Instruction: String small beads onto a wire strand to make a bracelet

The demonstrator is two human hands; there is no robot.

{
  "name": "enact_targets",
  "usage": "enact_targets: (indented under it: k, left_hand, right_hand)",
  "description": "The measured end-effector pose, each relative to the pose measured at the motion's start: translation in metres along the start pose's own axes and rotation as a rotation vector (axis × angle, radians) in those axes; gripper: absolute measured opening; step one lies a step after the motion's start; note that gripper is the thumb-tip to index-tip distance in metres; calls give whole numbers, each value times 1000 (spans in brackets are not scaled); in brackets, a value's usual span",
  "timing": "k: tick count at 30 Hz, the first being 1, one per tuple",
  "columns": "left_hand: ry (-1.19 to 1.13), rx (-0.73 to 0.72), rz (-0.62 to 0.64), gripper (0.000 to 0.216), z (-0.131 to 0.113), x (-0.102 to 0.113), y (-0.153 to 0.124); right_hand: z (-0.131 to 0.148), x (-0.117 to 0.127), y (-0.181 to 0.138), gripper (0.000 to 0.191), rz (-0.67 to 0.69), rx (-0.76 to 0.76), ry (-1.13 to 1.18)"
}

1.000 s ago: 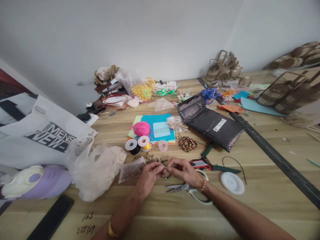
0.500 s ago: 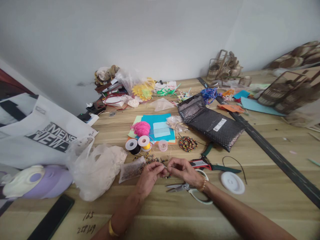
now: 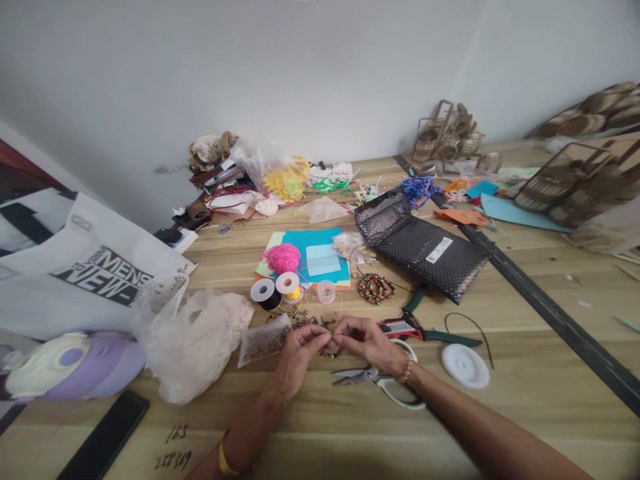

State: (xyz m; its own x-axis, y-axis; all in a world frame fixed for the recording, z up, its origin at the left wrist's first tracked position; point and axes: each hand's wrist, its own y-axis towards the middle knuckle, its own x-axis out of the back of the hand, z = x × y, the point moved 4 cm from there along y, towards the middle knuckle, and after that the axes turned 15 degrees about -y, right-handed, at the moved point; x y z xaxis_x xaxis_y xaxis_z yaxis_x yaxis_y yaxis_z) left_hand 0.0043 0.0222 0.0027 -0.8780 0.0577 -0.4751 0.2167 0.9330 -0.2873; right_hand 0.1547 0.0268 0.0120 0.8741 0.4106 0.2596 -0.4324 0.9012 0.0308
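Fingertips pinched, my left hand meets my right hand over the table. Between them hangs a short beaded string of small dark and coloured beads; its ends are hidden in both pinches. Under my right wrist lie scissors with white handles, blades pointing left. A clear bag of beads rests against my left hand's far side. Loose beads are scattered just beyond the fingers. Farther back is a coiled strand of multicoloured beads.
Spools of black cord and yellow cord, pink yarn and a black bubble mailer stand beyond. Green-handled pliers and a white spool are at right. A plastic bag and phone are left.
My fingertips have shifted slightly, and more of the beaded string shows below them. Both hands stay pinched in nearly the same place.
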Motion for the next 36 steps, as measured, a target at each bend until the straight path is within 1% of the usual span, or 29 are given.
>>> enact_targets:
  k: [2, 5, 14, 21, 28, 36]
  left_hand:
    - [9, -9, -27, 23, -1, 1, 0]
    - [-19, 20, -65, 24, -2, 1, 0]
    - [-92, 73, -39, 26, -3, -3, -1]
    - [-112, 73, -22, 26, 0, -1, 0]
    - [-128, 111, -6, 28, 1, -3, 1]
    - [-156, 119, 6, 29, 0, -6, -1]
  right_hand:
    - [2, 1, 0, 42, -2, -5, -3]
    - [4, 1, -1, 45, 5, -13, 5]
    - [3, 3, -1, 41, 59, 16, 23]
    - [0, 2, -1, 39, 102, 15, 40]
    - [7, 1, -2, 41, 132, 47, 51]
    - [5, 1, -2, 42, 123, 41, 49]
